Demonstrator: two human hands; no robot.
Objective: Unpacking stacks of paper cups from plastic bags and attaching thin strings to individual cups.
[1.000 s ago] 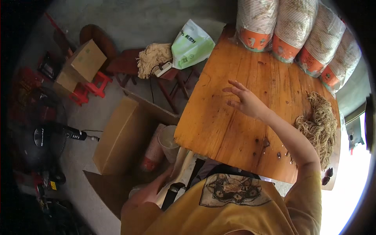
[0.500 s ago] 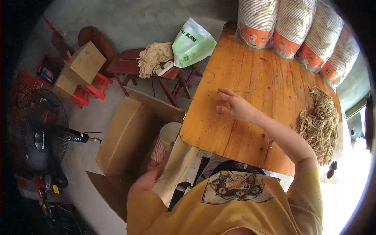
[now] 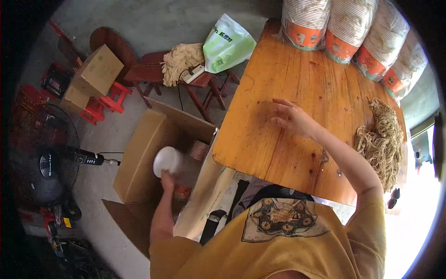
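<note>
White cup [image 3: 166, 160] sits gripped in the left hand [image 3: 167, 179], held over the open box [image 3: 139, 158] beside the table [image 3: 260, 139]. Right hand [image 3: 292, 118] lies flat on the wood, fingers spread, holding nothing (twine [image 3: 383, 139] lies near). Beyond stand sleeved cup stacks [image 3: 344, 30].

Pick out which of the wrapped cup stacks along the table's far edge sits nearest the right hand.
The leftmost wrapped cup stack, with the orange base: it stands almost straight beyond the right hand, while the others sit further right.

orange wooden table [image 3: 297, 116] at upper right, sleeved paper cup stacks [image 3: 353, 28] along its top edge, straw-coloured fibre bundle [image 3: 383, 139] at right
</note>
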